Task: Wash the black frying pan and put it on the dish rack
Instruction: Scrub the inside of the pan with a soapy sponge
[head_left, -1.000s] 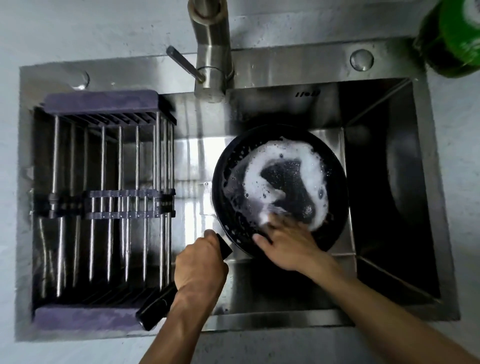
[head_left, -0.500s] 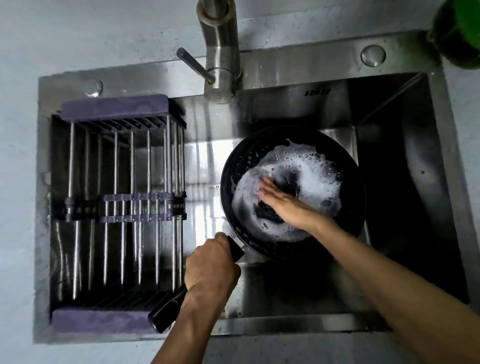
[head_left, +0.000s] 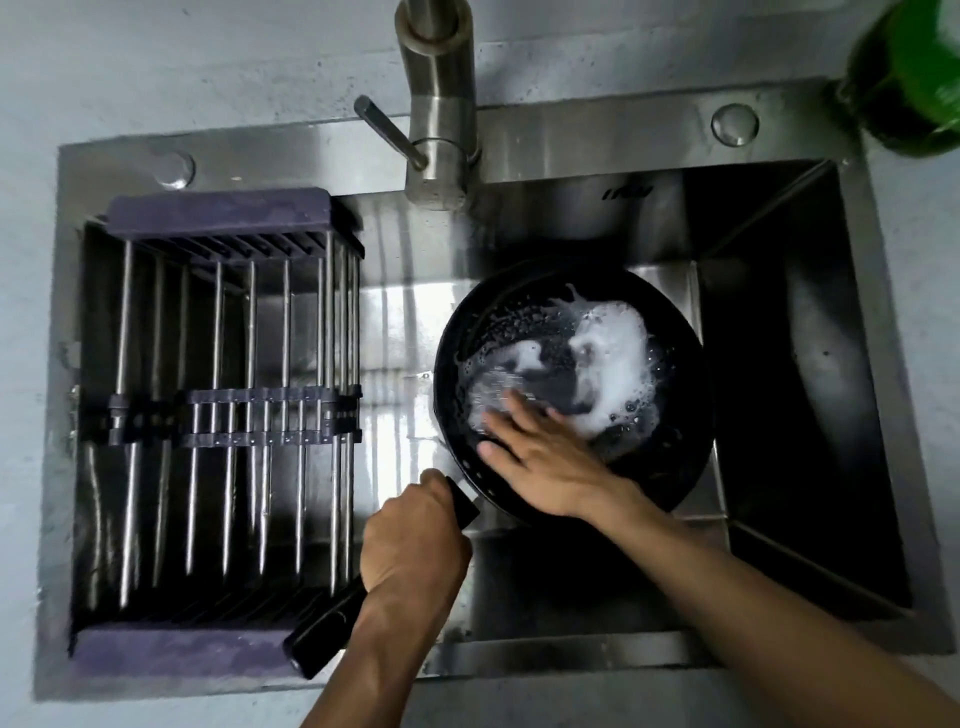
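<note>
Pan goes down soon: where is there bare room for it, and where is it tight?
The dish rack at the sink's left holds nothing. The dark basin right of the frying pan is bare. Crowded: the centre, with left hand gripping the handle and right hand scrubbing.

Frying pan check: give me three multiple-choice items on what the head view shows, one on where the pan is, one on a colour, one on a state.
1. Where is the frying pan?
A. On the dish rack
B. In the sink basin, right of the dish rack
C. On the counter

2. What colour is the bottle at the top right corner?
A. Green
B. Red
C. White

3. What is inside the pan?
A. Nothing, it is dry
B. Clear water to the rim
C. White foam

Answers: 
1 B, the left hand grips its handle over the sink while the dish rack holds nothing. 
2 A, the bottle is green. 
3 C, foam lies beyond the right hand, whose straight fingers rub the pan.
</note>
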